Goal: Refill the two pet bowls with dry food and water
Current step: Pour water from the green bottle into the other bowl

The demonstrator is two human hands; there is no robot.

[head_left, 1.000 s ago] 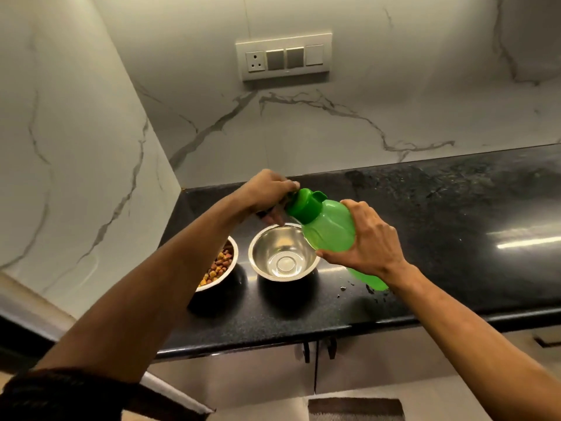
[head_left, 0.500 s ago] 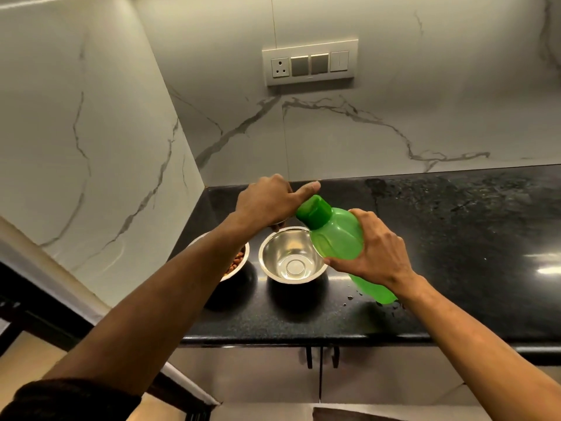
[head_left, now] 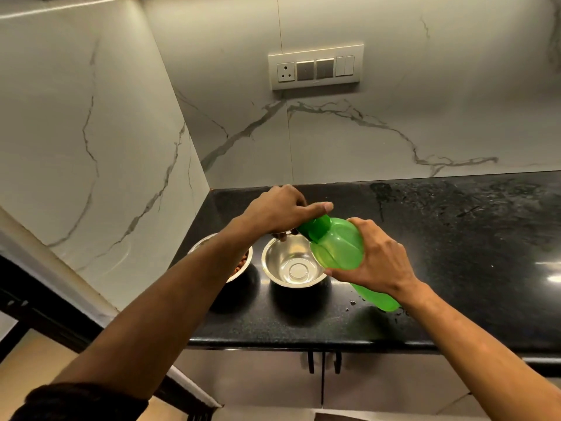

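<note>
Two steel bowls stand on the black counter (head_left: pixel 455 238) near its left corner. The left bowl (head_left: pixel 243 262) holds brown dry food and is mostly hidden by my left forearm. The right bowl (head_left: pixel 291 265) is empty and shiny. My right hand (head_left: pixel 376 259) grips the body of a green plastic bottle (head_left: pixel 337 247), tilted with its neck toward the left, over the right bowl's rim. My left hand (head_left: pixel 279 211) is closed around the bottle's green cap (head_left: pixel 315 226), thumb stretched over its top.
Marble walls meet in the corner behind the bowls. A switch and socket plate (head_left: pixel 315 68) is on the back wall. Small water droplets (head_left: pixel 353 302) lie on the counter by the bottle's base. Cabinet doors with dark handles (head_left: pixel 323 361) are below the counter edge.
The view has shifted up and left. My left hand stays on the cap, its grip turned with the thumb now over the top. The bottle stays tilted over the empty bowl.
</note>
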